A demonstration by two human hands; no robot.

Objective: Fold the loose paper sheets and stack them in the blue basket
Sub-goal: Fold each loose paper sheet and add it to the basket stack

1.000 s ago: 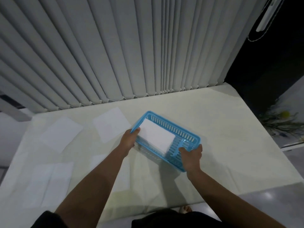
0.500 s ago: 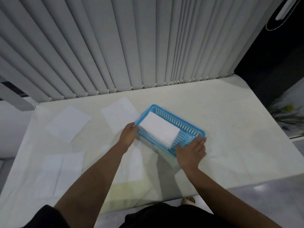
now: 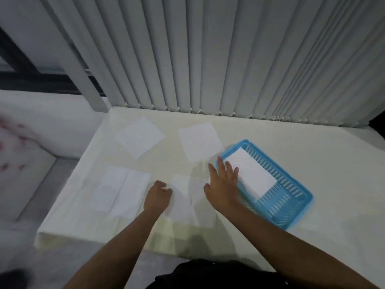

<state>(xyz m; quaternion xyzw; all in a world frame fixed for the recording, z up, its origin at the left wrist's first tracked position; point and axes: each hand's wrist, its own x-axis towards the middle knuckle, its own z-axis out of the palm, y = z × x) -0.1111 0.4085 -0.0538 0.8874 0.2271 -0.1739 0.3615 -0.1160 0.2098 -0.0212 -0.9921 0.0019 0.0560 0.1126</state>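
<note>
The blue basket (image 3: 285, 207) rests on the table at the right, with a folded white stack (image 3: 250, 174) lying in its far half. My right hand (image 3: 224, 184) is open with fingers spread, low over the basket's left end, holding nothing. My left hand (image 3: 158, 195) has curled fingers at the left edge of a loose paper sheet (image 3: 183, 201) lying between my hands; the blur hides whether it pinches the sheet. Other loose sheets lie at the near left (image 3: 120, 190), far left (image 3: 139, 136) and far middle (image 3: 200, 141).
A white cloth covers the table (image 3: 291, 138). Vertical blinds (image 3: 208, 59) hang along its far edge. The table's left edge drops to a lower grey surface (image 3: 31, 184). The front edge runs close to my body.
Both hands have let go of the basket's ends and moved left toward the near sheet. The basket now rests on the table, and my view has swung left.
</note>
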